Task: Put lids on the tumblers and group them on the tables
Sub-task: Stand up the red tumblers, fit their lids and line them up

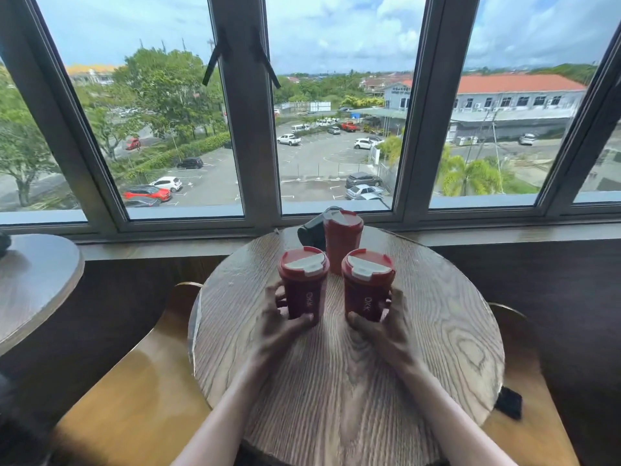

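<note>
Three red tumblers with red-and-white lids stand on a round wooden table. My left hand grips the base of the left tumbler. My right hand grips the base of the right tumbler. Both stand upright side by side near the table's middle, a small gap between them. The third tumbler stands behind them near the far edge, untouched, lid on.
A dark object sits just behind the third tumbler by the window sill. A second round table is at the left. Wooden chairs flank the table; a black item lies on the right chair.
</note>
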Demonstrator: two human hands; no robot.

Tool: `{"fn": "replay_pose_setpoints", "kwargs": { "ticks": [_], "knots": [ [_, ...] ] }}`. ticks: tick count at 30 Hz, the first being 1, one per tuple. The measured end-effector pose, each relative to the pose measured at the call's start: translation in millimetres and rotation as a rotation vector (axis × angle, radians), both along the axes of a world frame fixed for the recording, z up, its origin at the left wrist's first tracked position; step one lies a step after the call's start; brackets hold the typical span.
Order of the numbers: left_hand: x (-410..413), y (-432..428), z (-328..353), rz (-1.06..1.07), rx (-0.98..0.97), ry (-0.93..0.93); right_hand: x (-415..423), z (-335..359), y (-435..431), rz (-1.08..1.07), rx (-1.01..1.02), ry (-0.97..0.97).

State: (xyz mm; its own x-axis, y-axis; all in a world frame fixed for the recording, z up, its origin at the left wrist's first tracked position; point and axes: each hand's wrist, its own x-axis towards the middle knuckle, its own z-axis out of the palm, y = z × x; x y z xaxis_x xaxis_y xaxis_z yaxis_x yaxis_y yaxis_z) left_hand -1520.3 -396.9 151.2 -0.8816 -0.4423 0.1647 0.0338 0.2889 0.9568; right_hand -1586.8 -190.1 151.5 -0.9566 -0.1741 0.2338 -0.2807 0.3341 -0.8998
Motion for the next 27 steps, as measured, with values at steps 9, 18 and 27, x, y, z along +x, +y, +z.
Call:
{"fn": "replay_pose_setpoints", "kwargs": {
  "ticks": [9, 18, 27],
  "knots": [
    [1.6, 1.3, -0.3, -0.053, -0.143, -0.118, -5.7, -7.2, 5.6, 0.070, -0.061, -0.079],
    [2.2, 1.9, 2.3, -0.054, -0.090, -0.119, -6.1, -7.8, 6.4, 0.118, -0.137, -0.104],
    [3.2, 3.3, 1.8, -0.069, -0.107, -0.077, -0.8, -1.9, 6.0, 0.142, -0.203, -0.117]
  ]
}}
